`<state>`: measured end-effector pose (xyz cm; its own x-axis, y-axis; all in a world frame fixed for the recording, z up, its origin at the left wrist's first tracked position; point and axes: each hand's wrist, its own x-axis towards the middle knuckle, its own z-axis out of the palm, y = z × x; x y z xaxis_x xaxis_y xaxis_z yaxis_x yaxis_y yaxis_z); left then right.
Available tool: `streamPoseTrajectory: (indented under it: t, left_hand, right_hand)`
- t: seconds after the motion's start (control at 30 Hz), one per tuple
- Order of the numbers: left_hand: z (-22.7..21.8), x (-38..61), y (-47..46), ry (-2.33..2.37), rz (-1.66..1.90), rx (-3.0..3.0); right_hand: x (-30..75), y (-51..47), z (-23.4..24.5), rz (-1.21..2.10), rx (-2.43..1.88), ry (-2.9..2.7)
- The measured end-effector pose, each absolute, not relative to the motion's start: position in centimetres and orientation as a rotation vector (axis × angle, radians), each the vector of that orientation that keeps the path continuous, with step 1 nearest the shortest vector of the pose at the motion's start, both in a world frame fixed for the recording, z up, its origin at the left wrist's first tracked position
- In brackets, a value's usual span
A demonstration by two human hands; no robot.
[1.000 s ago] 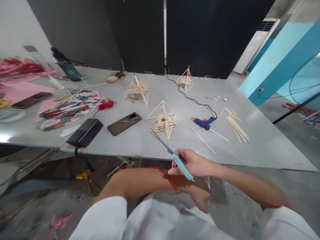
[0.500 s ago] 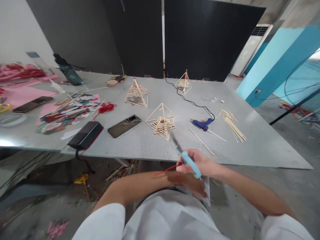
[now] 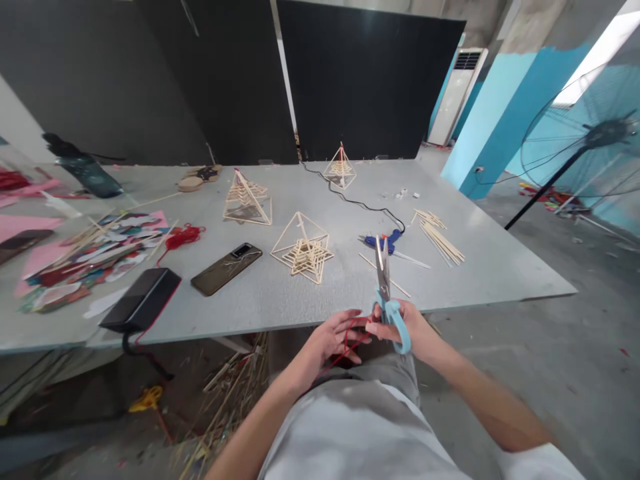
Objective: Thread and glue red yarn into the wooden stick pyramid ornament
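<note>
Holds blue-handled scissors (image 3: 384, 293) in the closed grip of the right hand (image 3: 419, 333), pointed lengthwise forward toward the table (image 3: 280, 307); carries red string (image 3: 356, 321) looped across the loosely parted fingers of the left hand (image 3: 330, 338), just left of the scissors' handles, seemingly reaching the right thumb.
</note>
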<state>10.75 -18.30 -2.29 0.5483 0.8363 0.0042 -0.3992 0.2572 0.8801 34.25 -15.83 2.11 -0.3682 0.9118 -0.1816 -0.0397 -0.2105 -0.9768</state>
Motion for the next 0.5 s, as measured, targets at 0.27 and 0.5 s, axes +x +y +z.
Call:
streamPoseTrajectory:
  t: [0.27, 0.5]
  left_hand:
    - [-0.4, 11.4, -20.3, 1.01, 0.873, 1.434]
    - [0.1, 10.9, -20.3, 1.175, 0.819, 1.579]
  right_hand:
    - [33.8, -16.8, 1.2, 1.691, -1.125, -1.363]
    - [34.2, -16.9, -0.4, 1.781, -1.106, -1.381]
